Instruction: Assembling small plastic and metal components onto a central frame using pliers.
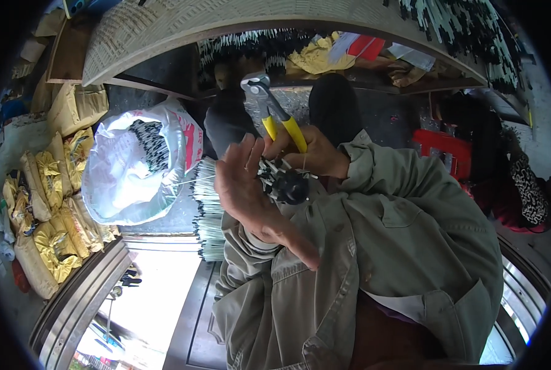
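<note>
My right hand (318, 153) is closed around the yellow handles of a pair of pincers (264, 94), whose metal jaws point away from me. Between my hands, close to my chest, a bundle of thin sticks with dark tips (287, 184) is seen end-on. My left hand (244, 188) is stretched out flat against the bundle's left side, with the thumb spread toward my jacket. A thin pale string (192, 180) runs from the white plastic bag (93, 179) toward my left hand. The lower part of the bundle is hidden.
Pale sticks (209, 213) lie stacked at my left. The bag holds more dark-and-pale sticks (152, 145). Wrapped packets (56, 203) are piled far left. A table (183, 31) spans the front, with sticks (466, 31) at its right. A red plastic stool (443, 148) stands right.
</note>
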